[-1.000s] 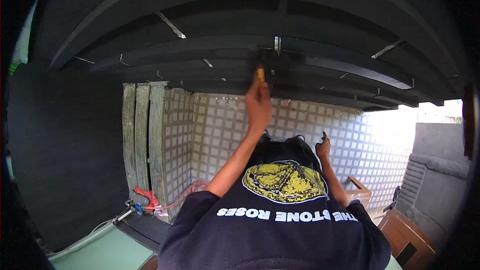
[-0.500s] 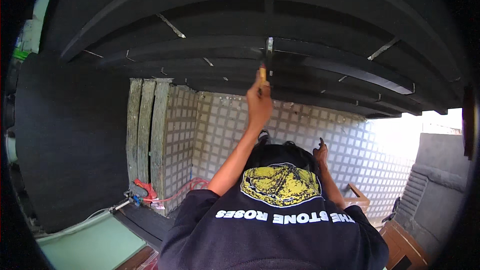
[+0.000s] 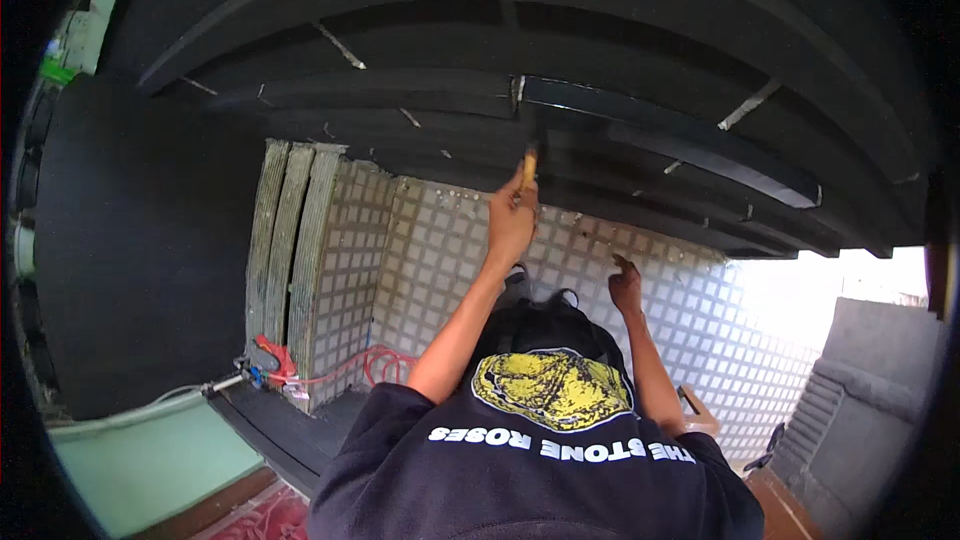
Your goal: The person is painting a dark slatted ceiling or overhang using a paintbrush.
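My left hand [image 3: 511, 220] is raised and closed around the yellow handle of a paintbrush [image 3: 530, 169]. The brush points up toward the black slats; its bristles blend into the dark surface, so I cannot tell whether they touch it. A pale strip [image 3: 518, 89] shows on the slats above the brush. To the right, my right hand [image 3: 625, 288] is held up in front of the tiled wall with a finger stretched out and nothing visible in it.
Black slats [image 3: 400, 25] span the top, with several pale marks. Below lies a checkered tiled surface [image 3: 450, 230]. Ribbed panels [image 3: 318, 240] stand at left beside a red-and-blue tool [image 3: 270, 355] and a red hose [image 3: 375, 365]. A grey ribbed panel [image 3: 870, 380] is at right.
My left hand and the brush have come down slightly, away from the pale strip. My right hand has shifted up and left. The view has tilted a little.
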`<move>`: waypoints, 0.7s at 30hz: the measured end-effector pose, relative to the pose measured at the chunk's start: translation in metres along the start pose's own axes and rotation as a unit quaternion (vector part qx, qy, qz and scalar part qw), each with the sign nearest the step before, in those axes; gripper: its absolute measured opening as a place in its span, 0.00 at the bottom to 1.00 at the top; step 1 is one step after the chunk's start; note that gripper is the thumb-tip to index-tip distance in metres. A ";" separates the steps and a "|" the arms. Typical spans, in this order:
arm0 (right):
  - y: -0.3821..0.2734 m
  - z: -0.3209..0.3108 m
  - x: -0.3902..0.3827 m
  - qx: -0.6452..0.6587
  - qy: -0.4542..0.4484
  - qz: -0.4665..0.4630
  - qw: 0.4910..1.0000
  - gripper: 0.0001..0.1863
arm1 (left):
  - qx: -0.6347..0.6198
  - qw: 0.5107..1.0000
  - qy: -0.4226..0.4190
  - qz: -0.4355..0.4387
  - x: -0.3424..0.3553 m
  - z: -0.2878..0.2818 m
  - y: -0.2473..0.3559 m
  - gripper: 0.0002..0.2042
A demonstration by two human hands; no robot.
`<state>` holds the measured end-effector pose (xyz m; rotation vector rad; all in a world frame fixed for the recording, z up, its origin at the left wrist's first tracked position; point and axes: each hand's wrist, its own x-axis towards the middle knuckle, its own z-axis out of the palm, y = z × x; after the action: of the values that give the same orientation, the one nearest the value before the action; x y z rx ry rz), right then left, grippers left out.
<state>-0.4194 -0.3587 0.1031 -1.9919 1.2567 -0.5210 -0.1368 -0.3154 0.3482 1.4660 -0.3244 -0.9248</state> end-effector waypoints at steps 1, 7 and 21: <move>-0.025 0.004 0.013 0.048 0.022 -0.058 0.997 0.29 | 0.020 1.000 -0.017 0.016 -0.008 -0.002 -0.005 0.12; -0.207 0.001 0.045 0.150 -0.069 -0.176 0.970 0.31 | 0.045 0.997 0.063 -0.017 -0.046 -0.045 -0.041 0.13; -0.341 0.093 0.000 0.124 -0.074 -0.227 0.963 0.32 | 0.265 0.962 0.007 0.062 -0.054 -0.165 -0.014 0.17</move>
<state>-0.1509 -0.2326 0.2961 -2.0566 0.6032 -0.6962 -0.0605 -0.1602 0.3310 1.9143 -0.6848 -0.7546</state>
